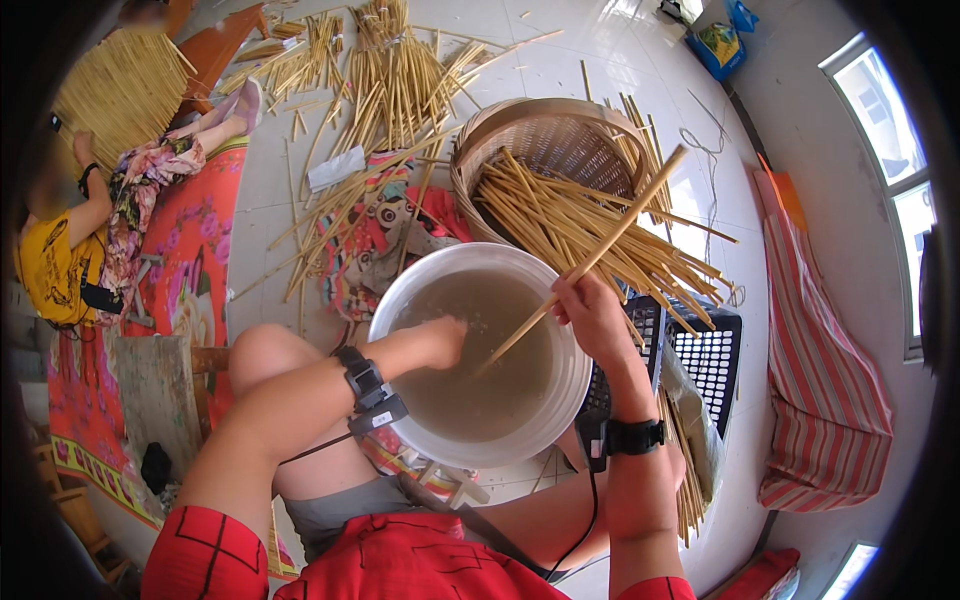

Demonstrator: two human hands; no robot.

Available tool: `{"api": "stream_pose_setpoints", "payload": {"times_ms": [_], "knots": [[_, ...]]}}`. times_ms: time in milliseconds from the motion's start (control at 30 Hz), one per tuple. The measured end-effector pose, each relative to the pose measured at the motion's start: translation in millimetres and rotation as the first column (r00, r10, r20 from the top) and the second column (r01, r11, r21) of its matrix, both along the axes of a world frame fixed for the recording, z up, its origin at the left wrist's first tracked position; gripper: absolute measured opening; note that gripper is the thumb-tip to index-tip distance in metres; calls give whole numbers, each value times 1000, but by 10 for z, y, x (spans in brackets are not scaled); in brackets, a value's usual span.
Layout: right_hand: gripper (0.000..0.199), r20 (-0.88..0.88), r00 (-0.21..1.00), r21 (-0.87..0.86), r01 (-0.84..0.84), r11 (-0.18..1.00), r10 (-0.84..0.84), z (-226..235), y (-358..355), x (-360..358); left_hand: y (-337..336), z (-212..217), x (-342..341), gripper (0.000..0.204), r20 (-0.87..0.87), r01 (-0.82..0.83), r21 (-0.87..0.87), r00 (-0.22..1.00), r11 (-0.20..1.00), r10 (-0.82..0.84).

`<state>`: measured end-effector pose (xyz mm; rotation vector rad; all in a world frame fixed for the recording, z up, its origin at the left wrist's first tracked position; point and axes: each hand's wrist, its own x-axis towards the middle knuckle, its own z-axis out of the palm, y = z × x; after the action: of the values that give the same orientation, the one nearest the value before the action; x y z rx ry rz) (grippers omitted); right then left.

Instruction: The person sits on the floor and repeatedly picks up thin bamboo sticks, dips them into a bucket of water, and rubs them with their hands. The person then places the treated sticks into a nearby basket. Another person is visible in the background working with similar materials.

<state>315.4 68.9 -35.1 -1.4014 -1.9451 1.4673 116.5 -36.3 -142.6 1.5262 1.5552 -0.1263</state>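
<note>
A white bucket (575, 395) of murky brown water (480, 405) stands between my knees. My right hand (592, 310) is closed around a long straw-coloured stalk (632, 212) above the bucket's right rim. The stalk slants from upper right down to the left, its lower end dipping into the water. Over the bucket's left side reaches my left hand (440, 342), its fingers at or under the murky surface, so I cannot make out their pose. Just beyond the bucket, a wicker basket (550, 112) lies tilted, with many loose stalks (570, 215) spilling toward my right hand.
Black plastic crates (708, 350) stand right of the bucket. Bundled stalks (395, 80) and patterned cloth (440, 205) lie on the floor ahead. At the far left, another person in a yellow top (65, 270) holds a panel of stalks (118, 90). Striped fabric (825, 410) hangs along the right wall.
</note>
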Motion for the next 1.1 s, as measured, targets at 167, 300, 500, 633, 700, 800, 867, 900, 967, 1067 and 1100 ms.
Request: {"api": "stream_pose_setpoints", "payload": {"times_ms": [167, 300, 500, 633, 700, 800, 867, 900, 967, 1067, 1100], "knots": [[17, -91, 980, -113, -186, 976, 176, -83, -85, -63, 13, 152, 184, 25, 714, -256, 253, 700, 933, -2], [20, -296, 943, -133, -200, 971, 153, -12, -123, -117, 102, 523, 193, 25, 778, -267, 201, 628, 942, 12], [26, -54, 998, 254, -12, 967, 26, 74, -109, -143, 35, 449, 134, 25, 652, -111, 273, 752, 956, -99], [25, -123, 992, 283, 70, 956, -36, 175, 5, -58, -61, 225, 83, 23, 298, 129, 148, 940, 981, -169], [25, -136, 990, 253, 60, 966, -26, 151, 26, -61, -103, 43, 30, 27, 22, 300, 7, 954, 954, -300], [20, -91, 995, 213, -21, 977, 41, 76, 26, -29, -203, -28, -8, 37, -208, 235, 70, 954, 969, -217], [17, -31, 988, 187, -142, 972, 151, 13, -19, -12, -211, 4, -2, 41, -223, 126, 203, 972, 971, -80], [14, 19, 981, 166, -194, 967, 194, -28, -48, -22, -184, 31, 3, 41, -197, 79, 253, 980, 964, -28], [14, 66, 963, 119, -268, 956, 262, -41, -117, -56, -99, 73, 13, 40, 19, 0, 324, 1000, 946, -6], [16, 38, 958, 89, -286, 954, 284, -46, -141, -94, 39, 170, 98, 33, 545, -150, 320, 837, 936, -52], [17, -14, 963, 73, -267, 961, 269, -107, -114, -72, 62, 231, 151, 31, 690, -221, 275, 723, 936, -31]]}}
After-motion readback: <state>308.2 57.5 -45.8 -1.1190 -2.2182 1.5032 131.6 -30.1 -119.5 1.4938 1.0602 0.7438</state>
